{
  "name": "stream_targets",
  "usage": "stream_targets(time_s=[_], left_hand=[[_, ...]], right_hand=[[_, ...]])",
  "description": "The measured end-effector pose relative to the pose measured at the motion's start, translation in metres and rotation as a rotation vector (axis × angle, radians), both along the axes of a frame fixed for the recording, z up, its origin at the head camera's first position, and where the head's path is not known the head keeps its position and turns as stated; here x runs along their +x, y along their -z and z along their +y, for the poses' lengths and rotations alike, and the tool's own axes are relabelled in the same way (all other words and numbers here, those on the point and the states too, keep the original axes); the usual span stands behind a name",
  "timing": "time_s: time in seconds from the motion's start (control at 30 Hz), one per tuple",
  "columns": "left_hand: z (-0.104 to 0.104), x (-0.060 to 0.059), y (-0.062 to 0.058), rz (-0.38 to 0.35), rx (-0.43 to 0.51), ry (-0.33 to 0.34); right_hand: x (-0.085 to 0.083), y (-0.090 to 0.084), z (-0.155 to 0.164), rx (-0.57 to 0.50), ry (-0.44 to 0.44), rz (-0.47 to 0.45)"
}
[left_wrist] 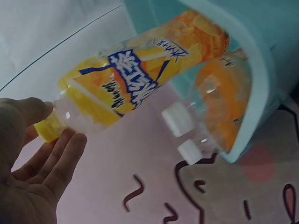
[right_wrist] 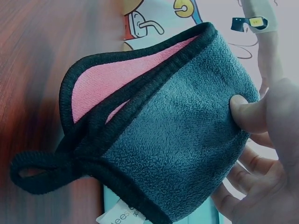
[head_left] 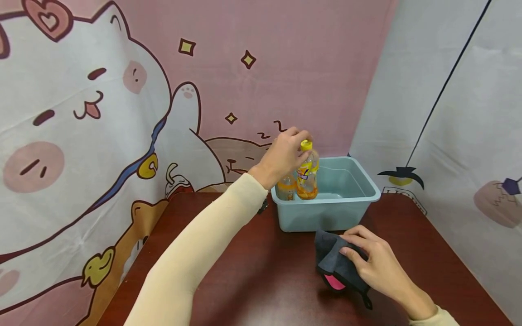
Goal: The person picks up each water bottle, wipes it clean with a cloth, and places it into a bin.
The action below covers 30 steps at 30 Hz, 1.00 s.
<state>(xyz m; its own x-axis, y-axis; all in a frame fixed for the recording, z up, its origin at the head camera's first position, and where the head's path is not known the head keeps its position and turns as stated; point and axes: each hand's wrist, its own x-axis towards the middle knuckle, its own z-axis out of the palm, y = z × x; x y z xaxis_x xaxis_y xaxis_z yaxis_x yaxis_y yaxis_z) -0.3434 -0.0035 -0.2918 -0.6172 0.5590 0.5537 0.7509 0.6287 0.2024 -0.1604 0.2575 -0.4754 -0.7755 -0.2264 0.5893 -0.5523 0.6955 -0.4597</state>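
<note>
A clear bottle with an orange-yellow label and a yellow cap stands in the near-left corner of a teal plastic tub. My left hand pinches the bottle at the cap; in the left wrist view the thumb and fingers lie on either side of the cap. Two more bottles with white caps lie beside it in the tub. My right hand grips a folded grey cloth with a pink inner side, low over the table in front of the tub, thumb pressed on the grey face.
The dark red-brown table is boxed in by a pink cartoon-cat backdrop behind and to the left and a white curtain on the right. A small dark object lies by the tub's left side.
</note>
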Motion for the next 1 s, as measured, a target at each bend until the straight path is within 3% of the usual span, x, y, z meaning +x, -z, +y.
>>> stream_targets(time_s=[0.27,0.5,0.77,1.0], left_hand=[[0.008,-0.011,0.024,-0.117,-0.177,-0.044],[0.013,-0.018,0.035,-0.179,-0.308,-0.042],[0.018,-0.015,0.045,-0.198,-0.428,-0.026],[0.015,-0.007,0.044,-0.208,-0.437,-0.011]], right_hand=[[0.000,0.001,0.000,-0.003,-0.007,0.012],[0.000,0.001,-0.001,0.001,-0.009,0.000],[0.001,0.002,-0.001,-0.002,-0.008,-0.002],[0.001,0.003,-0.002,-0.003,-0.006,0.003]])
